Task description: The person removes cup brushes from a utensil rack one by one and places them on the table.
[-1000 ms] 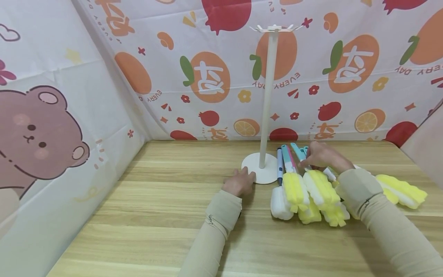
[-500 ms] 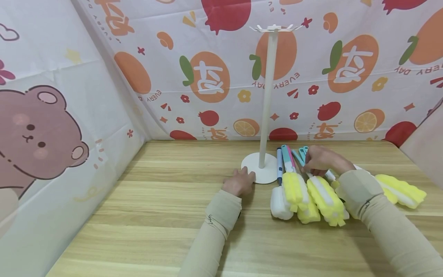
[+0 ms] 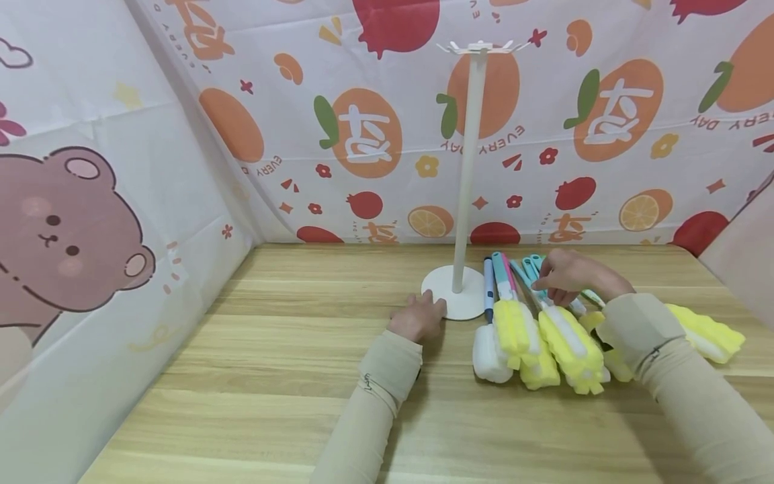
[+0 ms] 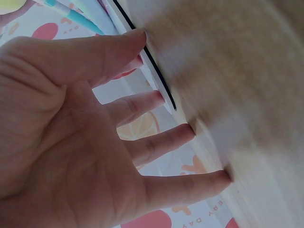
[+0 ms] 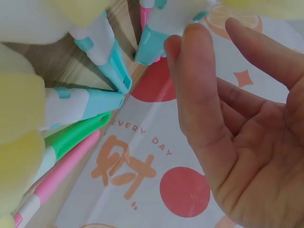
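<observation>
My left hand (image 3: 418, 317) spreads its fingers at the white round base (image 3: 437, 277) of an upright stand. In the left wrist view, thumb (image 4: 128, 43) and some fingertips meet the base's rim, while other fingertips touch the table. The right hand (image 3: 571, 275) hovers over the handles of several bottle brushes, its thumb apart from the fingers and nothing between them. Nearest to it is a brush with a yellow and white sponge head (image 3: 571, 341). Teal handles (image 5: 107, 102) fan out beside that hand in the right wrist view, with a green handle (image 5: 80, 135) and a pink handle (image 5: 66, 164).
The stand's white pole (image 3: 468, 168) rises to a ring of small hooks (image 3: 482, 48). A white-headed brush (image 3: 491, 356) lies left of the pile; another yellow sponge head (image 3: 704, 333) lies right of it. Printed cloth (image 3: 387, 202) hangs behind the wooden table (image 3: 272, 376).
My right hand has let go of a teal-handled brush, whose sponge head turned and settled on the pile. The hand then shifted slightly right. The left hand stayed put.
</observation>
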### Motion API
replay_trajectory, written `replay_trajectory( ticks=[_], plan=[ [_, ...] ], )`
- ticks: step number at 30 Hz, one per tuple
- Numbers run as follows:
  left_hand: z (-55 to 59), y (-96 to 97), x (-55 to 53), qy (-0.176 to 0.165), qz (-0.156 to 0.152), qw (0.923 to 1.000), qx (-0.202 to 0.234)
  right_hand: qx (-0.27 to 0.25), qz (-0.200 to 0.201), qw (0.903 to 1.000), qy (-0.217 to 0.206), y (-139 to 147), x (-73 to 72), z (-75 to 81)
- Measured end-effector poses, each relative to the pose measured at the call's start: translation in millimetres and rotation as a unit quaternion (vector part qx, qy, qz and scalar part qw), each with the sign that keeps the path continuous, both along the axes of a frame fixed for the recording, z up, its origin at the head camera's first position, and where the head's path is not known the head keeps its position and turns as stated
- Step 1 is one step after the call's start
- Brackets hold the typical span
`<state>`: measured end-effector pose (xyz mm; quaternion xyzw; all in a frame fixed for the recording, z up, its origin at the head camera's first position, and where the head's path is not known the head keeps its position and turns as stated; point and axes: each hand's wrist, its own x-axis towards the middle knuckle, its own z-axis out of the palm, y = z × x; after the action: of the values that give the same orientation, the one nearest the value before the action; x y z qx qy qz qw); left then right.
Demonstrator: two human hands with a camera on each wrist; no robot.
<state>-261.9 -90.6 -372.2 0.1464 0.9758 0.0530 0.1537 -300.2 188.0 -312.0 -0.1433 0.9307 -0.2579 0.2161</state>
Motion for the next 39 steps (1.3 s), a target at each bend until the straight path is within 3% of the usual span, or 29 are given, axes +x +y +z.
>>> replay_trajectory(
  ticks=[14,21,28,35,39],
  plan=[
    [-0.4,1.7,0.2,0.001,-0.003,1.0000,0.002,-0.075,-0.059,0.9954,-0.003,10.7,4.7,6.7],
    [-1.1,2.8,-0.2,0.004,-0.003,1.0000,0.002,-0.110,-0.066,0.9913,0.026,20.2,12.1,6.7],
    [-1.4,3.3,0.2,0.003,-0.006,1.0000,0.006,-0.158,-0.094,0.9822,0.041,28.7,25.8,2.4],
    [0.4,2.2,0.0,-0.009,-0.004,1.0000,-0.002,-0.171,-0.120,0.9738,0.090,37.2,43.0,-4.6],
    [1.0,-0.2,0.2,-0.004,-0.003,1.0000,0.003,-0.190,-0.150,0.9624,0.125,38.9,49.9,-3.5]
  ],
)
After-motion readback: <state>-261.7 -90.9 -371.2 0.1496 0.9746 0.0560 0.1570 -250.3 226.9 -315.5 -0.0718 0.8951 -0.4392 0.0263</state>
